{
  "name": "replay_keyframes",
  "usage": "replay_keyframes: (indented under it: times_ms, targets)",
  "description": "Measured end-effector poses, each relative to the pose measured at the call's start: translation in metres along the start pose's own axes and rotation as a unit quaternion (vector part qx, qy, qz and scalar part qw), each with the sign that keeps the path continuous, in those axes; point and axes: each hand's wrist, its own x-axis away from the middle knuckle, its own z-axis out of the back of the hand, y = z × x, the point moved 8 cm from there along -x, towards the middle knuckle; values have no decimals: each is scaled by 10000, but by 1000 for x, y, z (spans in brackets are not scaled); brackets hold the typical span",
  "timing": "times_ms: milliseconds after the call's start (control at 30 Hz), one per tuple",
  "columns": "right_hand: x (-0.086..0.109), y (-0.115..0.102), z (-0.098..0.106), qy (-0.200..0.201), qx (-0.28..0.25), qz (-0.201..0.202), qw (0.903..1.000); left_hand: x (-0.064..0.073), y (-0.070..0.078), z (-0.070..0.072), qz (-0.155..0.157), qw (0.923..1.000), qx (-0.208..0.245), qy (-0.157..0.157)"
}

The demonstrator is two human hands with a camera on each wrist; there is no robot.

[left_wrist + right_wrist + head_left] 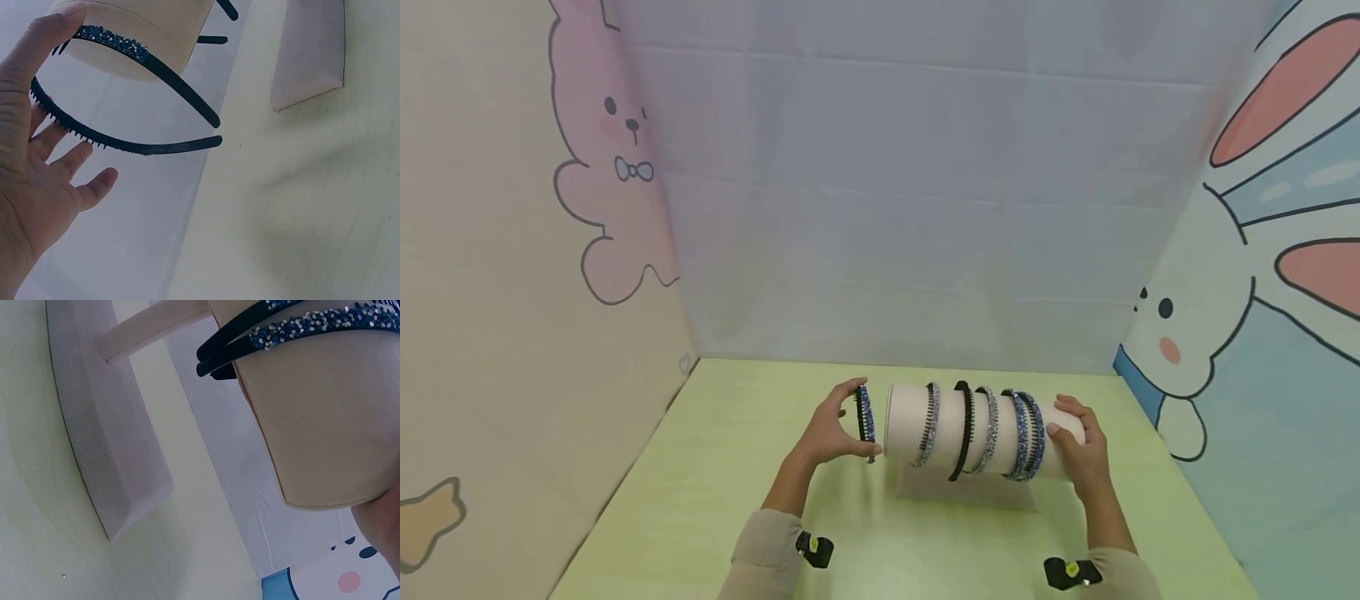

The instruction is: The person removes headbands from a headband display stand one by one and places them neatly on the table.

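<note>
My left hand (829, 427) holds a toothed black headband (866, 417) set with blue glittering stones, between thumb and fingers. In the left wrist view the headband (125, 49) has both tips pointing away from the palm, and its sparkly part lies by the thumb. It stands just off the left end of a pale cylindrical headband stand (903, 421). Around the stand sit several headbands: a silvery one (931, 425), a plain black one (964, 429), another silvery one (991, 429) and blue ones (1037, 437). My right hand (1086, 446) grips the stand's right end.
The stand's pale base (962, 487) rests on a light green-yellow table (700, 508). Behind rises a pale cloth backdrop (887, 208). Side panels carry a pink bear drawing (606, 200) on the left and a white rabbit drawing (1202, 317) on the right.
</note>
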Motion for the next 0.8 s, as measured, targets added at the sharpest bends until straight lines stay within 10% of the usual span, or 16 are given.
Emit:
replay_keyframes:
  times_ms: [800]
  targets:
    - [2,-4,0,42,-95,126,9999,34,-18,15,5,9922,47,1242]
